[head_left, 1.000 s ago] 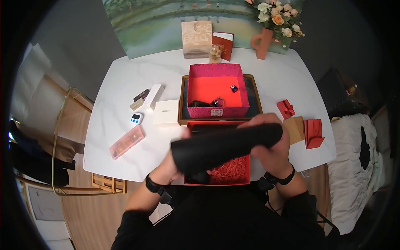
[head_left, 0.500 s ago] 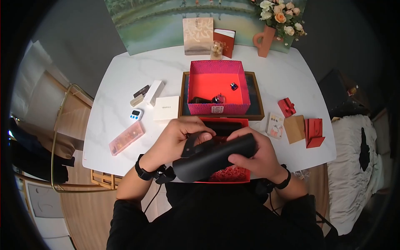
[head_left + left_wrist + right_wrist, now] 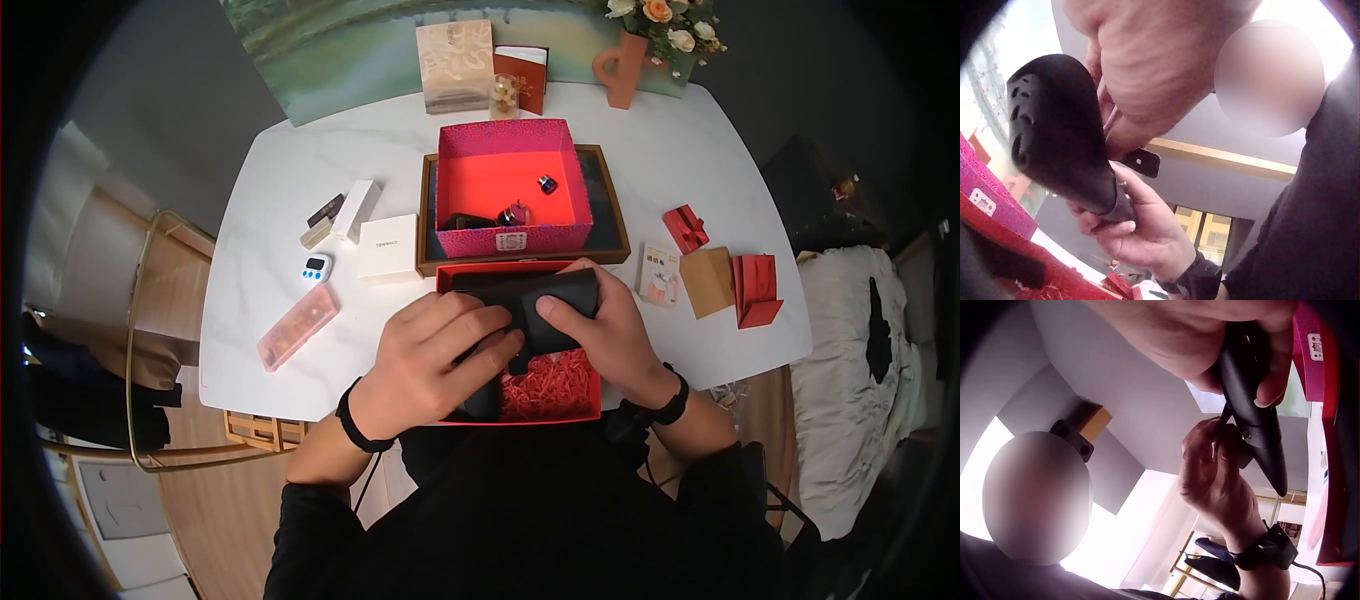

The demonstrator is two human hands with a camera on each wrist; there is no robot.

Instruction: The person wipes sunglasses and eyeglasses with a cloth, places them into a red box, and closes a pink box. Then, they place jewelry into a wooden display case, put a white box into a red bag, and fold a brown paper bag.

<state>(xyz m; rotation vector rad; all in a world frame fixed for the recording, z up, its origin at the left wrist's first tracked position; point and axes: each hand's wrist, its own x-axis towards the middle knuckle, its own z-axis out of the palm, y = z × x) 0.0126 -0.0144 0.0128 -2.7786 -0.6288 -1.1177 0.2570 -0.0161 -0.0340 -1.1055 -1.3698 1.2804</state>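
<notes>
A black leather-look case (image 3: 574, 289) with a snap strap is held above the open red box (image 3: 598, 398). My right hand (image 3: 615, 340) grips the case's right end, thumb lying across its near face. At the strap, my left hand (image 3: 430, 350) pinches with bent fingers. In the left wrist view, the strap's tab (image 3: 1142, 162) with its small hole sticks out past the left fingers, and several slots show on the case (image 3: 1060, 131). A metal snap (image 3: 1247, 434) shows on the case in the right wrist view. Red shredded paper (image 3: 545, 390) and a black item (image 3: 484, 402) lie in the box.
Behind the red box, a pink-patterned box (image 3: 512, 240) holding small items stands on a framed tray (image 3: 612, 225). Leftward are a white box (image 3: 389, 250), a timer (image 3: 317, 268) and a pink case (image 3: 298, 325). A card box (image 3: 659, 275) and red packets (image 3: 756, 290) lie rightward.
The black case has come away from close to the camera and down over the red box. My left hand has moved from the case's left end to its strap; the right keeps its grip.
</notes>
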